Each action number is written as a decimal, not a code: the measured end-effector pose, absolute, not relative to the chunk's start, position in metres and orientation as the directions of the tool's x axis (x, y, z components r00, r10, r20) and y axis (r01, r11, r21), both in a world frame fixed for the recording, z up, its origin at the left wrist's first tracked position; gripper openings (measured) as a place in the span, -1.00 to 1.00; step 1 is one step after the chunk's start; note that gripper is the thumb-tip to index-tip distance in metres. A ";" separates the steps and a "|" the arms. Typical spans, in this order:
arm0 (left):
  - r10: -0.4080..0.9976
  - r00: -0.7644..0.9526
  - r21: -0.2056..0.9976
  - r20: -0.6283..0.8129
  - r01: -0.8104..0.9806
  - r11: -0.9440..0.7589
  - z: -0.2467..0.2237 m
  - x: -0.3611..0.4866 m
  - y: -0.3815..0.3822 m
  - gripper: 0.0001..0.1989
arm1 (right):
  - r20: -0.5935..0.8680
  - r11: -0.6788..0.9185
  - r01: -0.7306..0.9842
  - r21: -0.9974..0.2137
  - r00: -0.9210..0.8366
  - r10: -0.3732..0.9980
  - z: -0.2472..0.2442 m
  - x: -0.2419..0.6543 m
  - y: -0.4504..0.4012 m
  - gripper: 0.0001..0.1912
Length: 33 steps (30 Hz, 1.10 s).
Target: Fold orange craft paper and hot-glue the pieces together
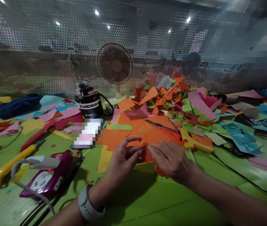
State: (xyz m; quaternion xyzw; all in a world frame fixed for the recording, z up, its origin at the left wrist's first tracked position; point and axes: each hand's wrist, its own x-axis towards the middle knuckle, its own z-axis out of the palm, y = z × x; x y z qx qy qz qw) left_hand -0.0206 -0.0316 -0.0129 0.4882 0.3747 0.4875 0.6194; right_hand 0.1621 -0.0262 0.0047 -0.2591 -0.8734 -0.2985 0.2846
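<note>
An orange paper piece (pixel 145 154) is held between my two hands above the green table. My left hand (pixel 126 155) pinches its left side with thumb and fingers. On the right side, the fingers of my right hand (pixel 170 158) are pressed together on the same piece, and part of it hangs below them. Behind the hands lie flat orange sheets (pixel 157 124), with a green strip (pixel 121 127) on them. A dark cutter with an orange part (pixel 164 127) rests on the sheets near a yellow glue gun (pixel 194 142).
A purple power strip (pixel 51 174) with a white plug and a yellow-handled tool (pixel 11 164) lie at left. A phone (pixel 87 133), a black bottle (pixel 88 102) and a fan (pixel 115 64) stand farther back. Orange and green scraps (pixel 171 94) pile up behind.
</note>
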 end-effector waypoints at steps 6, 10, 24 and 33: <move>0.970 0.243 0.971 0.019 -0.237 0.041 -0.014 -0.020 -0.030 -0.63 | 0.655 0.660 0.635 0.402 -0.703 0.278 0.004 0.160 -0.026 -0.89; 0.971 0.238 0.970 0.021 -0.241 0.038 -0.016 -0.020 -0.029 -0.62 | 0.663 0.641 0.642 0.421 -0.700 0.265 0.004 0.159 -0.027 -0.91; 0.977 0.204 0.982 0.059 -0.189 -0.020 -0.014 -0.018 -0.034 -0.64 | 0.680 0.658 0.674 0.337 -0.657 0.325 0.002 0.157 -0.029 -0.90; 0.977 0.186 0.993 0.106 -0.070 -0.095 -0.016 -0.018 -0.035 -0.68 | 0.679 0.621 0.708 0.336 -0.639 0.361 -0.004 0.156 -0.030 -0.90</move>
